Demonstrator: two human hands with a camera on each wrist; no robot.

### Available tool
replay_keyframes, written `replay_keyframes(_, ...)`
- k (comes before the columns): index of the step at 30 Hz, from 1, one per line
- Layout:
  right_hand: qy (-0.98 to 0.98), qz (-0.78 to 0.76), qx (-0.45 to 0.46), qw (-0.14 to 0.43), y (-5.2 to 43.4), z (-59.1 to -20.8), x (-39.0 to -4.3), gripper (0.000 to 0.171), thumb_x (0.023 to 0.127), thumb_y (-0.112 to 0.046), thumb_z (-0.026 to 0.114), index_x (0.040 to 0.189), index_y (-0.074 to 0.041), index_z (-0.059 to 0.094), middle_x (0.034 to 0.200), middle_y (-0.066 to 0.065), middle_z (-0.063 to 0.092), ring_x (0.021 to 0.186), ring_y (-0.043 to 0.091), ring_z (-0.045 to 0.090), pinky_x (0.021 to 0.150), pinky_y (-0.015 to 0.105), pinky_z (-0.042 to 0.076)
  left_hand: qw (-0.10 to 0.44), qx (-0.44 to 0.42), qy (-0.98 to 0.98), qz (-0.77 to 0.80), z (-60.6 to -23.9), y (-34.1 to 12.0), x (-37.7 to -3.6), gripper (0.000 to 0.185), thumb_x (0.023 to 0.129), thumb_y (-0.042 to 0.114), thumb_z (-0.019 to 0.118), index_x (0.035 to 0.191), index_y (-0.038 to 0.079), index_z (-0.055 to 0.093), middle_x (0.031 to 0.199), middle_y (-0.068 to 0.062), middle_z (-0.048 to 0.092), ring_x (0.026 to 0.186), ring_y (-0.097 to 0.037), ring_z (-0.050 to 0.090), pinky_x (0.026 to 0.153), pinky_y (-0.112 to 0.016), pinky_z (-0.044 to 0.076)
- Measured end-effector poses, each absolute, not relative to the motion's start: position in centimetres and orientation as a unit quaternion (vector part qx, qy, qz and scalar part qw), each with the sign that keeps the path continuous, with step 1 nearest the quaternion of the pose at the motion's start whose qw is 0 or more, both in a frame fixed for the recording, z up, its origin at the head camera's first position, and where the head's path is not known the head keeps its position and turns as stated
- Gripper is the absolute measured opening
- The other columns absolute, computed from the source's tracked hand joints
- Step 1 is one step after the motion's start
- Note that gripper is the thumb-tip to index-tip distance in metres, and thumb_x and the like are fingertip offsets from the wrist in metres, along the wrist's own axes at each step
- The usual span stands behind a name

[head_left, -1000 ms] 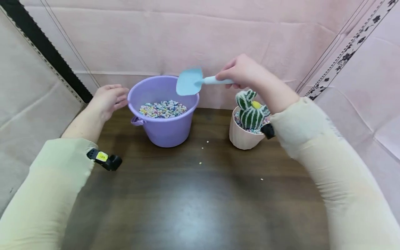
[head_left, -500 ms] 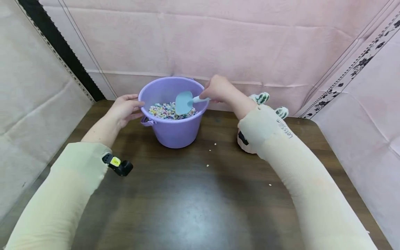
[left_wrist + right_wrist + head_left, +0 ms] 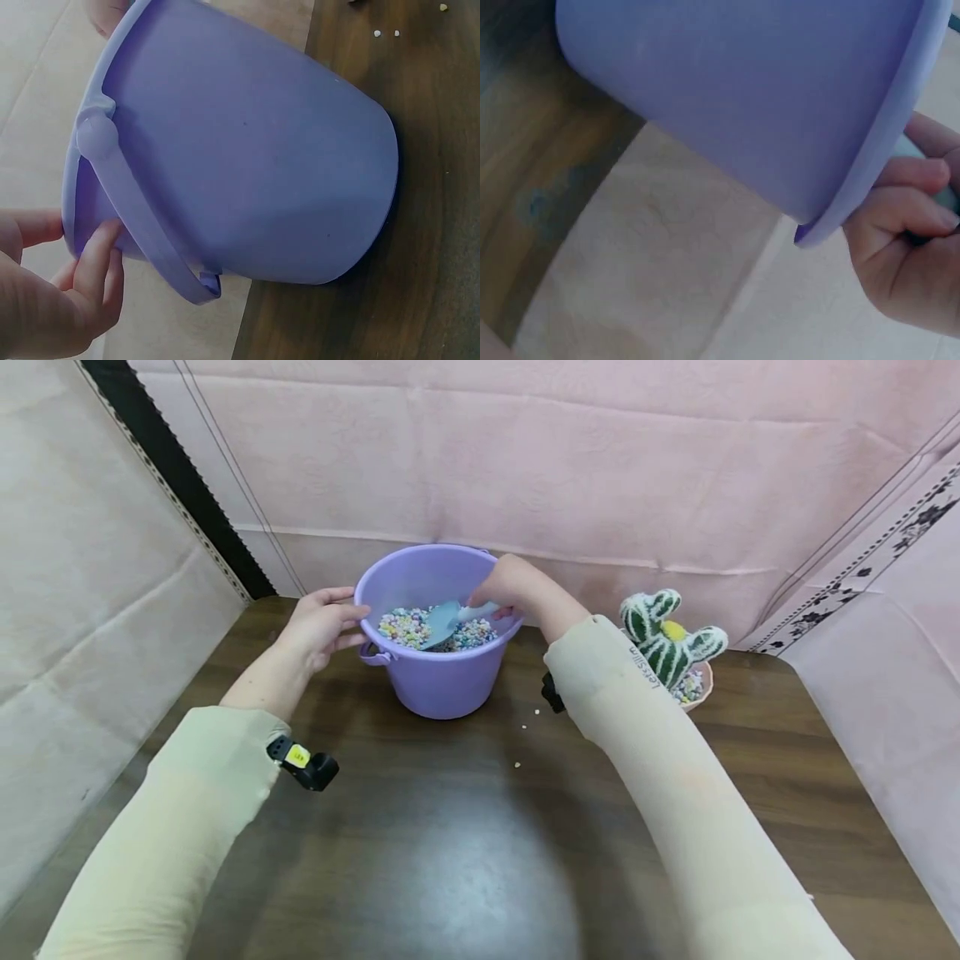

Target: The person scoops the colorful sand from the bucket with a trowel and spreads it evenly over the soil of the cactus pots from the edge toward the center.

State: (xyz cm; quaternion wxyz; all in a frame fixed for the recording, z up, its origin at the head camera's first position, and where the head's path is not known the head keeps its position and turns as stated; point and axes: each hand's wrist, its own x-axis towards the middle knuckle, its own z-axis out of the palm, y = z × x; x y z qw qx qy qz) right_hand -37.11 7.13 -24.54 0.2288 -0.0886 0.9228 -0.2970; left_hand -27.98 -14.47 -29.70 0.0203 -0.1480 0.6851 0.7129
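Observation:
A purple bucket (image 3: 442,689) stands on the dark wooden table, partly filled with small multicoloured pebbles (image 3: 403,628). My left hand (image 3: 318,628) pinches its left rim; the left wrist view shows the thumb at the rim and curled fingers (image 3: 97,262) against the outer wall, beside the lowered bucket handle (image 3: 142,217). Over the right rim reaches my right hand (image 3: 516,587), gripping the handle of a light blue toy shovel (image 3: 444,622). The shovel's blade tilts down into the pebbles, its lower edge among them. In the right wrist view the bucket wall hides most of the shovel.
To the right, a knitted cactus (image 3: 663,652) sits in a pale pink pot (image 3: 703,685) holding similar pebbles, partly covered by the right sleeve (image 3: 637,702). A few stray pebbles (image 3: 517,765) lie on the table (image 3: 420,860). Pale cloth (image 3: 525,468) hangs behind and at both sides.
My right hand has carried the shovel left and down from above the bucket's right side into the pebbles. My left hand has come from beside the bucket to its rim.

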Motion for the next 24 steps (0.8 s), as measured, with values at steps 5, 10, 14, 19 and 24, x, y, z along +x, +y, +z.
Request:
replay_keyframes(5,0.906,-0.314,-0.103,0.265,6.5,-25.1,-37.0,0.031,0.086,-0.026,0.067,0.107,-0.004,0.059,0.065,0.004,0.057,0.044,0.008,0.040,0.043,0.018,0.033,0.015,-0.149,0.681,0.716,-29.8,-14.5,-28.1,0.060,0.093,0.006,0.053,0.146,0.002,0.024,0.135,-0.013,0.043,0.073,0.000,0.062,0.066,-0.013,0.055)
replay_keyframes(10,0.900,-0.331,-0.076,0.274,6.7,-25.1,-36.9,0.033,0.087,-0.026,0.066,0.109,-0.004,0.057,0.067,0.006,0.057,0.042,0.008,0.037,0.042,0.018,0.031,0.013,-0.148,0.675,0.723,-30.0,-14.5,-28.2,0.061,0.092,0.005,0.054,0.145,0.001,0.024,0.125,-0.011,0.048,0.071,0.001,0.062,0.064,-0.014,0.055)
replay_keyframes(14,0.900,-0.329,-0.084,0.273,7.1,-24.9,-36.8,0.034,0.087,-0.027,0.066,0.111,-0.006,0.056,0.069,0.006,0.059,0.042,0.008,0.036,0.042,0.018,0.031,0.016,-0.154,0.668,0.728,-29.9,-14.3,-28.2,0.061,0.092,0.004,0.053,0.145,0.002,0.025,0.125,-0.011,0.047,0.072,0.000,0.062,0.063,-0.014,0.055)
replay_keyframes(19,0.901,-0.330,-0.101,0.264,7.6,-24.7,-36.7,0.032,0.087,-0.028,0.066,0.107,-0.005,0.058,0.064,0.002,0.058,0.045,0.008,0.038,0.044,0.018,0.033,0.014,-0.158,0.666,0.729,-29.8,-14.4,-28.2,0.061,0.092,0.004,0.054,0.145,0.002,0.026,0.125,-0.011,0.048,0.073,-0.001,0.063,0.064,-0.014,0.055)
replay_keyframes(24,0.880,-0.375,-0.092,0.275,8.2,-24.5,-36.5,0.029,0.088,-0.027,0.065,0.105,-0.004,0.060,0.063,0.002,0.056,0.045,0.007,0.034,0.044,0.016,0.027,0.018,-0.159,0.672,0.723,-29.7,-14.5,-28.2,0.060,0.092,0.005,0.054,0.145,0.003,0.026,0.124,-0.010,0.048,0.073,-0.001,0.062,0.064,-0.014,0.055)
